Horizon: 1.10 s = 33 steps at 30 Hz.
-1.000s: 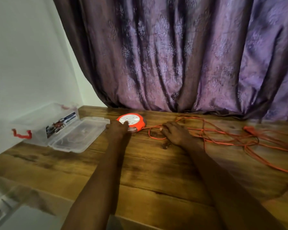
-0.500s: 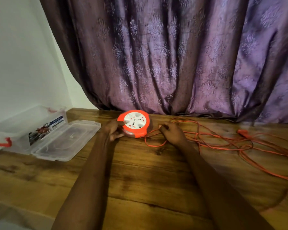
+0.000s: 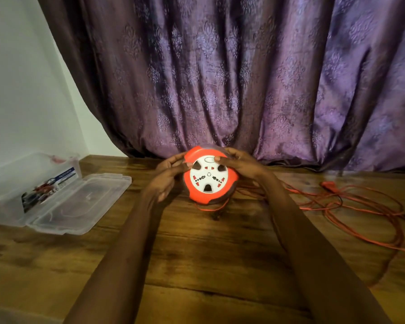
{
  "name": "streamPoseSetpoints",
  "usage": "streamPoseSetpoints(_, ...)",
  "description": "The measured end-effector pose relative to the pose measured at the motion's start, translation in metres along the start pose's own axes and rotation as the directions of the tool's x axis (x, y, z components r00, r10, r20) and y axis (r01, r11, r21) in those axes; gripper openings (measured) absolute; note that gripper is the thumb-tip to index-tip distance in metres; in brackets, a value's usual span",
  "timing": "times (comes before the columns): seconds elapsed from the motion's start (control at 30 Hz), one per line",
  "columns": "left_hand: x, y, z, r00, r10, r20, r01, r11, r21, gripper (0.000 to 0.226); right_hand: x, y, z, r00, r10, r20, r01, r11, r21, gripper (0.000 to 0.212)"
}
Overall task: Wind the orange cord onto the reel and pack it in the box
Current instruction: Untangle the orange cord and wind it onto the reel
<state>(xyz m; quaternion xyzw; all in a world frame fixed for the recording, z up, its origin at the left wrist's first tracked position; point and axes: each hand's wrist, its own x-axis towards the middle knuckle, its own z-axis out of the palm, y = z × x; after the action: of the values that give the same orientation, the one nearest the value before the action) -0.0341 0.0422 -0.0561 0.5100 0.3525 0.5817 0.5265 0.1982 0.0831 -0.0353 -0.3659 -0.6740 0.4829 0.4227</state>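
The round orange reel (image 3: 208,177) with a white socket face is lifted off the wooden table and tilted so its face looks at me. My left hand (image 3: 166,180) grips its left rim and my right hand (image 3: 240,163) grips its upper right rim. The orange cord (image 3: 351,206) trails from under the reel and lies in loose tangled loops on the table to the right, with its plug (image 3: 329,185) at the far right. The clear plastic box (image 3: 33,181) stands open at the left, its lid (image 3: 80,204) lying flat beside it.
A purple patterned curtain (image 3: 243,78) hangs just behind the table's back edge. A white wall (image 3: 21,90) is at the left. The wooden table (image 3: 208,253) stretches toward me between my forearms.
The reel was flat on the table with my left hand on it and my right hand on the cord. Now both hands hold the reel, raised and tipped toward me.
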Motion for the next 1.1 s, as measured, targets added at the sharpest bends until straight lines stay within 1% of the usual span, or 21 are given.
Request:
streamPoseSetpoints(0.07,-0.001,-0.003,0.011,0.999,0.01,-0.035,-0.01,1.0,-0.002,0.031,-0.003,0.002,-0.009,0.999,0.011,-0.037,-0.009,0.999,0.045,0.031)
streamPoseSetpoints(0.17,-0.002,-0.011,0.023,0.999,-0.003,-0.045,0.002,1.0,-0.017,0.024,-0.006,0.001,-0.014,0.987,0.022,-0.157,0.008,0.983,0.182,0.035)
streamPoseSetpoints(0.23,-0.002,-0.014,0.029,1.0,-0.008,-0.029,0.007,0.999,-0.043,0.015,-0.006,-0.005,-0.017,0.966,0.013,-0.26,0.055,0.966,0.252,0.028)
streamPoseSetpoints(0.3,-0.001,-0.014,0.032,0.999,0.012,-0.048,-0.014,0.998,-0.057,0.013,-0.007,-0.012,-0.02,0.943,0.003,-0.332,0.112,0.938,0.327,0.016)
streamPoseSetpoints(0.37,0.003,-0.011,0.036,0.996,0.026,-0.091,-0.034,0.995,-0.095,0.021,-0.01,-0.017,-0.022,0.94,0.007,-0.34,0.133,0.913,0.385,0.012)
streamPoseSetpoints(0.43,0.007,-0.007,0.041,0.993,0.008,-0.12,-0.024,0.991,-0.133,0.031,-0.011,-0.018,-0.025,0.948,0.035,-0.315,0.116,0.887,0.448,0.018)
streamPoseSetpoints(0.5,0.012,-0.002,0.048,0.995,-0.004,-0.099,-0.011,0.988,-0.152,0.034,-0.012,-0.017,-0.028,0.954,0.05,-0.296,0.117,0.845,0.522,0.021)
streamPoseSetpoints(0.6,0.016,0.0,0.065,0.999,0.035,0.016,-0.032,0.985,-0.167,0.02,-0.012,-0.014,-0.027,0.958,0.032,-0.284,0.166,0.746,0.645,0.013)
streamPoseSetpoints(0.63,0.018,0.0,0.071,0.998,0.059,0.036,-0.053,0.987,-0.152,0.017,-0.011,-0.012,-0.027,0.958,0.032,-0.286,0.179,0.713,0.678,0.015)
streamPoseSetpoints(0.7,0.021,-0.002,0.082,0.995,0.098,0.014,-0.095,0.989,-0.116,0.013,-0.008,-0.006,-0.025,0.953,0.043,-0.299,0.194,0.67,0.717,0.027)
streamPoseSetpoints(0.77,0.023,-0.002,0.087,0.993,0.11,-0.043,-0.114,0.985,-0.131,0.01,-0.005,-0.001,-0.023,0.949,0.065,-0.308,0.19,0.662,0.725,0.034)
streamPoseSetpoints(0.8,0.024,-0.002,0.087,0.991,0.103,-0.081,-0.114,0.983,-0.147,0.012,-0.005,0.001,-0.022,0.948,0.076,-0.308,0.177,0.677,0.715,0.03)
streamPoseSetpoints(0.87,0.027,-0.004,0.083,0.986,0.088,-0.139,-0.11,0.981,-0.163,0.016,-0.005,0.006,-0.021,0.942,0.101,-0.319,0.13,0.768,0.627,0.013)
streamPoseSetpoints(0.9,0.027,-0.007,0.079,0.987,0.079,-0.143,-0.103,0.98,-0.169,0.016,-0.005,0.009,-0.021,0.937,0.118,-0.328,0.091,0.826,0.557,0.01)
streamPoseSetpoints(0.97,0.024,-0.012,0.072,0.991,0.059,-0.118,-0.078,0.983,-0.166,0.015,-0.003,0.013,-0.021,0.932,0.142,-0.334,0.018,0.901,0.433,0.017)
streamPoseSetpoints(1.03,0.02,-0.017,0.064,0.995,0.038,-0.092,-0.051,0.989,-0.142,0.015,-0.001,0.014,-0.017,0.932,0.167,-0.321,-0.033,0.923,0.383,0.024)
streamPoseSetpoints(1.07,0.019,-0.018,0.061,0.995,0.024,-0.093,-0.036,0.99,-0.137,0.021,-0.001,0.013,-0.014,0.928,0.158,-0.337,-0.032,0.936,0.351,0.028)
streamPoseSetpoints(1.1,0.018,-0.02,0.059,0.994,0.011,-0.112,-0.025,0.991,-0.132,0.026,-0.001,0.013,-0.012,0.916,0.115,-0.384,-0.005,0.961,0.276,0.036)
